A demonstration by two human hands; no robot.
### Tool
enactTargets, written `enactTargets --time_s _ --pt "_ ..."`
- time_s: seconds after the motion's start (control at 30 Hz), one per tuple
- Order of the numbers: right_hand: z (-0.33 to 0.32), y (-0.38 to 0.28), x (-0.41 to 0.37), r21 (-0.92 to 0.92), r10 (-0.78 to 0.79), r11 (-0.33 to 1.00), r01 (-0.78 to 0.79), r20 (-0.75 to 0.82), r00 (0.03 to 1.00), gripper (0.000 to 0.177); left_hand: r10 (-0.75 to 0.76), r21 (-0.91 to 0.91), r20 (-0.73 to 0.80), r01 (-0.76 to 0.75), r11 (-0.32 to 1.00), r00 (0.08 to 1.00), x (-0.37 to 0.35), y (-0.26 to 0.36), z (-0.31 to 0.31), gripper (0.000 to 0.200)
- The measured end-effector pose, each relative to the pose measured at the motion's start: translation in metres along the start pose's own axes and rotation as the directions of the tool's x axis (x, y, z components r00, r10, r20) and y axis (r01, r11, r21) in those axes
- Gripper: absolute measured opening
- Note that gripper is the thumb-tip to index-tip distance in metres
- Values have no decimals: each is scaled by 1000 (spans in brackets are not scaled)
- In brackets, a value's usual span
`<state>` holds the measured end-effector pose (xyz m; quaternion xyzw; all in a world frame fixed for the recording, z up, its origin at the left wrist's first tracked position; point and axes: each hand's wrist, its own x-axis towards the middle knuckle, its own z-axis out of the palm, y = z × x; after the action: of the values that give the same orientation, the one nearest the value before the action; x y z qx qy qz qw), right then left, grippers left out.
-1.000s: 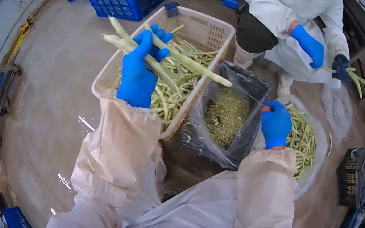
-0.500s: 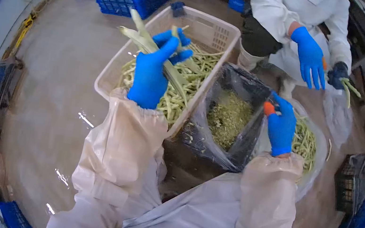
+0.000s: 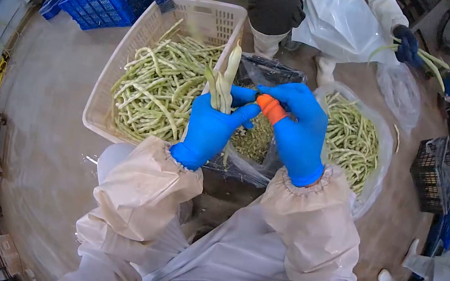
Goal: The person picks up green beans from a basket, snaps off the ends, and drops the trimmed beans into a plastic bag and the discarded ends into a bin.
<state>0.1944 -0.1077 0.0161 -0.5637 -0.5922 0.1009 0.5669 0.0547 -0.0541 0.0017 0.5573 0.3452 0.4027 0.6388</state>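
Above the crates, my left hand (image 3: 206, 129), in a blue glove, is closed around a few pale green beans (image 3: 223, 84) whose ends stick up past the fingers. My right hand (image 3: 300, 132), also blue-gloved, meets it from the right. An orange thumb cover (image 3: 270, 108) sits on the right thumb, which is pressed toward the forefinger at the left fingertips, where a small green bean end shows. Below both hands, a bin lined with dark plastic (image 3: 260, 66) holds chopped green trimmings (image 3: 253, 138), partly hidden by the hands.
Left of the bin is a pale crate (image 3: 105, 83) heaped with beans; to its right, a clear-plastic-lined container (image 3: 384, 160) holds more. A co-worker's gloved hand (image 3: 408, 45) holds beans. A blue crate (image 3: 105, 4) stands at back left, a black crate (image 3: 434, 174) at right.
My left hand has come down and right with the beans, and my right hand has moved left to meet it. The view has shifted; the co-worker's blue-gloved hand is now farther left.
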Motion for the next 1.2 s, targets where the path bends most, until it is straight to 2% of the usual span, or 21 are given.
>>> enactTargets --time_s 0.03,0.13,0.23,0.3,0.33,0.37,0.43,0.53,0.57,0.63,0.73,0.77,0.8,0.83,0.9,0.97,1.0,1.03,1.1,1.17,1.2 --pt "1 0 0 -101 -103 990 99 -30 994 19 0 -4 -8 0 1000 1000 0 0 1 30" --pt "-2 -16 1 -438 -272 859 266 51 961 20 -53 12 2 53 999 999 -2 8 2 31" --pt "0 -24 4 -439 -281 850 291 89 956 16 -64 -19 47 65 998 997 -1 11 -4 33" --pt "6 -16 1 -133 -85 987 91 45 995 14 -45 -72 48 48 996 998 1 17 -9 35" --pt "8 -12 -1 27 20 999 -21 46 999 13 -36 -97 52 40 994 998 2 20 -11 36" --pt "8 -11 0 92 73 993 -80 77 994 11 -47 -130 79 57 990 996 4 23 -15 36" --pt "4 -12 2 207 176 957 -205 151 973 9 -71 -200 137 98 975 988 6 27 -23 37" --pt "4 -17 -1 220 193 941 -257 276 942 8 -107 -312 107 135 940 988 15 25 -33 39" --pt "3 -18 0 199 207 942 -270 290 934 8 -71 -394 137 120 911 988 16 28 -41 40" --pt "-1 -18 1 160 233 943 -293 314 920 9 15 -431 36 2 902 999 29 28 -67 39" --pt "-12 -8 4 226 224 931 -287 268 937 8 160 -504 -112 -195 841 981 40 42 -122 40" --pt "-17 -7 6 252 263 915 -316 224 939 9 158 -498 -261 -273 823 952 45 46 -139 41" --pt "-22 -6 8 216 308 913 -346 191 932 10 151 -480 -404 -350 804 902 49 49 -155 42" --pt "-27 -7 11 182 350 909 -375 159 923 11 205 -424 -447 -409 808 870 50 52 -169 42" --pt "-34 3 16 62 428 896 -440 148 892 16 233 -265 -527 -419 868 817 54 43 -183 44" --pt "-23 22 14 -205 107 975 -89 79 991 19 241 -68 -612 -354 933 753 53 44 -177 49" --pt "-18 27 14 -339 -67 937 87 69 995 20 247 -74 -589 -355 932 769 53 43 -166 48" --pt "-17 26 13 -421 -74 899 118 120 990 28 196 -138 -464 -289 947 864 53 44 -156 49" --pt "-12 41 6 -306 47 952 -6 127 991 32 94 -195 -195 -133 972 976 48 43 -136 51" --pt "-16 41 4 -261 213 949 -174 128 969 33 9 -209 54 3 978 999 42 42 -114 52" --pt "-17 30 8 -266 317 923 -278 120 941 33 -29 -235 110 54 970 993 39 39 -103 52"
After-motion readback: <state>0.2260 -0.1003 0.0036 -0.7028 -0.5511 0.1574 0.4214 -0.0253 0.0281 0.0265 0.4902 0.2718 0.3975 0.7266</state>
